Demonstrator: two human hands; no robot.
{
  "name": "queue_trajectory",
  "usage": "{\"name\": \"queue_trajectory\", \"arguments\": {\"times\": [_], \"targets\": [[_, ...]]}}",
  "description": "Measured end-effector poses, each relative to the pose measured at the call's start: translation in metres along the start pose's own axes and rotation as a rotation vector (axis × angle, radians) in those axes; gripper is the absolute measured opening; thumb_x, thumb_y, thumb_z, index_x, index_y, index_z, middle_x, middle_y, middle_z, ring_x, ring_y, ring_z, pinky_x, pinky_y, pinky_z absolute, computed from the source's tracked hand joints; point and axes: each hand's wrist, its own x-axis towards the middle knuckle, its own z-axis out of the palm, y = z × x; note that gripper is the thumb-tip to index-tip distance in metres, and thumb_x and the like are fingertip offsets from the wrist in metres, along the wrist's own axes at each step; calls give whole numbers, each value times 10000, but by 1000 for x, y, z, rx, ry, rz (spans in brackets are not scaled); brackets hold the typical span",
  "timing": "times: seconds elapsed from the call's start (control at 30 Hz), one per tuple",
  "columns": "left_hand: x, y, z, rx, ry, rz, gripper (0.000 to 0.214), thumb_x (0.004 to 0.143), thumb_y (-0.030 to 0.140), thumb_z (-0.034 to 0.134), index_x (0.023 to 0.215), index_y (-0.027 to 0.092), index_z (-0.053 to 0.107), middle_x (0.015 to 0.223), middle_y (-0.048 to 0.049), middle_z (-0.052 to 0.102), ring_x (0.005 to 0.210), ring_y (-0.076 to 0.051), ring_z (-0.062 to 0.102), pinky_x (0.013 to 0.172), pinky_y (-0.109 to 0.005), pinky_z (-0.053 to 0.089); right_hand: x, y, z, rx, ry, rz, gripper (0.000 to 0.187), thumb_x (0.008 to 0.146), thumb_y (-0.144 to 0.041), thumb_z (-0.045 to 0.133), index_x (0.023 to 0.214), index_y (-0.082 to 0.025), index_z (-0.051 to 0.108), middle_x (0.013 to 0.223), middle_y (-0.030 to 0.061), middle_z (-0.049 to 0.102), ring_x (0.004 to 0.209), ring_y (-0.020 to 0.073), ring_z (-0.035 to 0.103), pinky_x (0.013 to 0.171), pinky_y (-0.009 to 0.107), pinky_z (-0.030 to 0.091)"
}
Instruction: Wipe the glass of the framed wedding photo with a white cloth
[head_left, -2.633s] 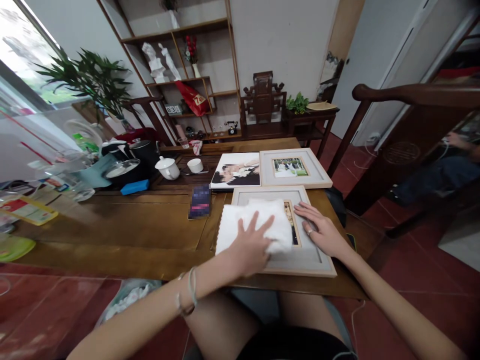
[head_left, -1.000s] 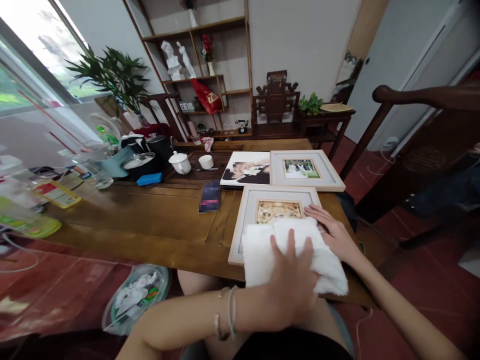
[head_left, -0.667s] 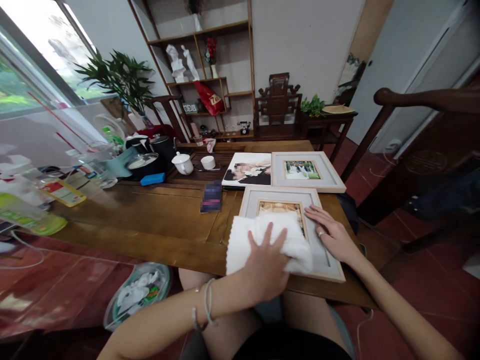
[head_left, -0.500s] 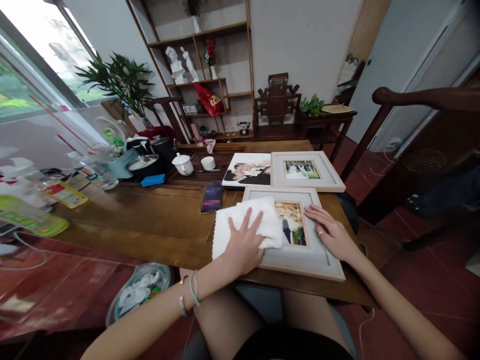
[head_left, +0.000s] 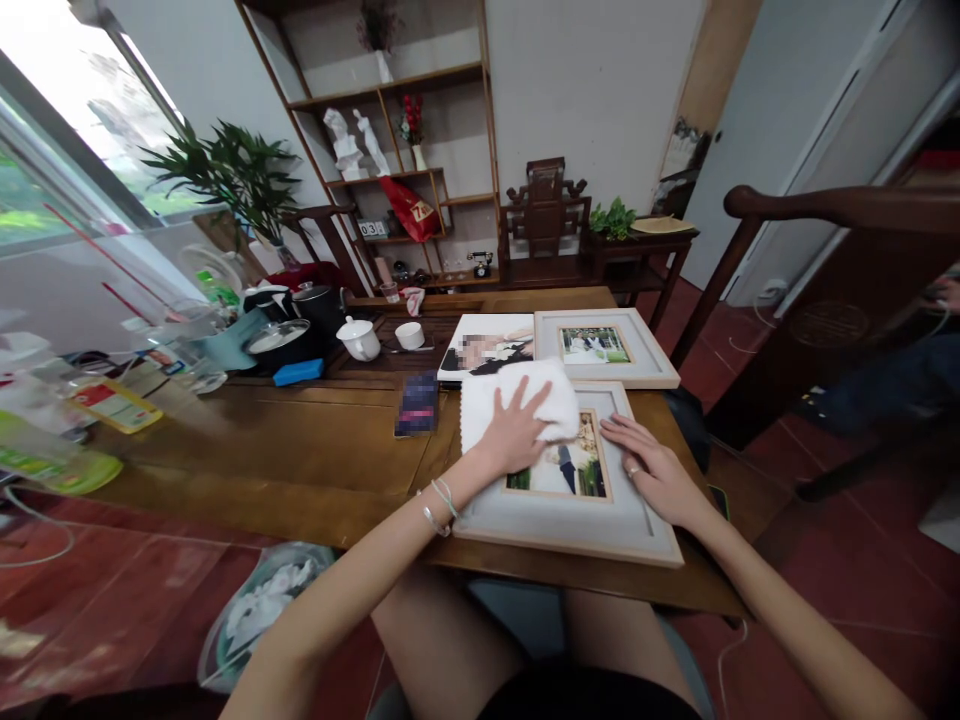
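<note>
My left hand lies spread on a white cloth, pressing it against the upper left part of a picture frame. The fingers are stretched apart on top of the cloth. The frame lies flat at the table's front edge, pale wood with a wide light mat around a photo. Part of the photo and the frame's upper left corner are covered by the cloth and hand. My right hand rests open on the frame's right side, fingertips beside the photo.
Behind lie a second framed photo and a photo panel. A phone is left of the cloth. Farther left are a lidded white cup, blue block and bottles. A waste bin stands below the table.
My left hand has slid the cloth up and to the right across the frame, uncovering the photo's lower left part. My right hand stays in place on the frame.
</note>
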Motion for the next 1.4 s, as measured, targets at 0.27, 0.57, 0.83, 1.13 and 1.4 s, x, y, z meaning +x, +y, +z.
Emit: {"name": "queue_trajectory", "arguments": {"times": [0.27,0.57,0.83,1.13,1.4], "targets": [[-60,76,-43,-107,-259,92,366,876,321,503,1196,194,627,1575,-82,142,1397,-470,121,971,-738,288,-1,-3,-2,-12,0,7,468,781,-114,424,1182,-230,636,1294,69,614,1335,256,434,1109,546,342],[-57,78,-39,-168,-226,46,386,877,310,496,1233,200,596,1574,-100,140,1396,-481,104,980,-750,255,-6,-8,-2,-108,158,163,534,826,-264,484,1351,-173,444,1494,145,372,1382,277,353,1132,507,288],[44,73,-4,-172,14,73,453,895,309,459,1339,227,501,1589,-57,65,1422,-426,-8,1031,-740,149,-6,-7,-2,-29,159,331,590,870,-336,418,1432,-193,305,1396,141,498,1257,284,507,1057,495,374],[-31,81,-39,-143,-223,260,398,890,285,448,1257,203,577,1575,-55,156,1406,-434,127,998,-711,291,-11,6,2,264,178,411,642,855,-434,466,1443,-240,298,1474,104,427,1325,260,449,1105,467,338],[-122,63,-70,97,-417,1,361,839,210,563,1191,186,643,1466,-129,398,1287,-432,395,958,-684,371,-3,10,6,433,216,548,744,776,-487,624,1406,-240,316,1388,149,515,1267,269,517,1083,483,386]]}}
